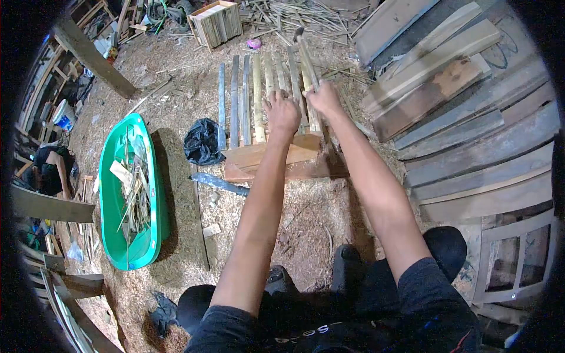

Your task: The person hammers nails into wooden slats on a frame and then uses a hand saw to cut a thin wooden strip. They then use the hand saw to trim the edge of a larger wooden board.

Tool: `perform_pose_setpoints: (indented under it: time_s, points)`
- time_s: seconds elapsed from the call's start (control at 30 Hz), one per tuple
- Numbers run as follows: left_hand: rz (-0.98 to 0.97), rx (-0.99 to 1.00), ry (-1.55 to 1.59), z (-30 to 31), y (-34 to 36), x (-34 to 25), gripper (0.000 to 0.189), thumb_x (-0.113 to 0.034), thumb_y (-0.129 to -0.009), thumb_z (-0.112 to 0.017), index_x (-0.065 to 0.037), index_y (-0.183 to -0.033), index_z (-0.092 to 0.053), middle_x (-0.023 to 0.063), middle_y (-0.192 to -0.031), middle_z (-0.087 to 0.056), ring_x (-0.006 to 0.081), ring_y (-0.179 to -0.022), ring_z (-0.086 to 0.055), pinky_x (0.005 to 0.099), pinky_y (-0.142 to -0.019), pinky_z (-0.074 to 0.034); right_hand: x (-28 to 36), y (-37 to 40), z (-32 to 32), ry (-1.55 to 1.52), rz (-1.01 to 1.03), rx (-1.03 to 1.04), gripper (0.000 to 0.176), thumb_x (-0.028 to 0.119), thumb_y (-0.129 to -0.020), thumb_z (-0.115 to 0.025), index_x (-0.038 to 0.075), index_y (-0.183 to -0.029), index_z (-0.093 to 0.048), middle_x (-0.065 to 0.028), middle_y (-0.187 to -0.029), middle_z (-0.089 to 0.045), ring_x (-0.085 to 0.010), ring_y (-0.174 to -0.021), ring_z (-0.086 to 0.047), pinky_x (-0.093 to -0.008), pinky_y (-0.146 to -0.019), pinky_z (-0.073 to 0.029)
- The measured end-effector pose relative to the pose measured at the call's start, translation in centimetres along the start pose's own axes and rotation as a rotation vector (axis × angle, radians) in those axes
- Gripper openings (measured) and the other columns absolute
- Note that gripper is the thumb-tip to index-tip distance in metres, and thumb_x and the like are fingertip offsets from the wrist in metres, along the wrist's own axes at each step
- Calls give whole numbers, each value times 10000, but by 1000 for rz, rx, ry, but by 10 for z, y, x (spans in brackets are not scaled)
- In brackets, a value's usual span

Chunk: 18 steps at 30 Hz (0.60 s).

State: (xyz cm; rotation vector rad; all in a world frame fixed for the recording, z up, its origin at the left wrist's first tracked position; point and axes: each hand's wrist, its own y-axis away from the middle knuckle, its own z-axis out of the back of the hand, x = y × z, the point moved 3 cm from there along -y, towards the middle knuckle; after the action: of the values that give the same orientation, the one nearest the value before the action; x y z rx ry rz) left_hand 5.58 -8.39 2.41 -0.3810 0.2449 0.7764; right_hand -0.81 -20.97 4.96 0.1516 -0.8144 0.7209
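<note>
My right hand [325, 99] is wrapped around the handle of a hammer [308, 62], its dark head raised toward the far end of the slats. Just to the left, my left hand [282, 113] rests over a row of narrow wooden slats [258, 97], fingers bent downward; whatever they grip is hidden beneath them. These slats lie side by side, pointing away from me. Their near ends meet a wider wooden board [250, 155], which sits above another reddish board [235, 172]. Both hands are above the right half of the slats.
A green plastic tub [156, 215] with wood scraps stands at left. Beside the slats lies a black plastic bag [203, 141]. Planks [453, 144] line the right side. A slatted wooden crate [219, 26] and loose sticks [306, 17] are at the back. Wood shavings cover the floor.
</note>
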Motion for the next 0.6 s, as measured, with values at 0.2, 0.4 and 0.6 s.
perform_pose_setpoints:
  time_s: [0.2, 0.4, 0.6]
  points:
    - [-29, -64, 46, -3, -4, 2, 411, -302, -995, -438, 22, -1141, -644, 168, -1333, -486, 376, -1350, -352, 605, -1148, -196, -5, -15, -26, -74, -5, 12, 306, 194, -746, -755, 5, -962, -650, -243, -902, -692, -406, -913, -681, -454, -805, -524]
    - [-51, 17, -61, -3, -6, 0, 396, -318, -989, -417, -72, -1151, -681, 171, -1368, -471, 379, -1374, -342, 628, -1144, -211, -16, -24, -28, -115, -110, 109, 341, 204, -709, -799, 16, -954, -655, -225, -922, -697, -369, -905, -685, -427, -805, -528]
    - [-49, -32, 2, -6, -5, 1, 406, -316, -997, -437, -9, -1145, -658, 173, -1359, -470, 371, -1363, -351, 621, -1135, -218, -6, -18, -19, -158, -172, 137, 376, 187, -668, -841, 26, -953, -655, -173, -915, -708, -325, -888, -694, -405, -792, -537]
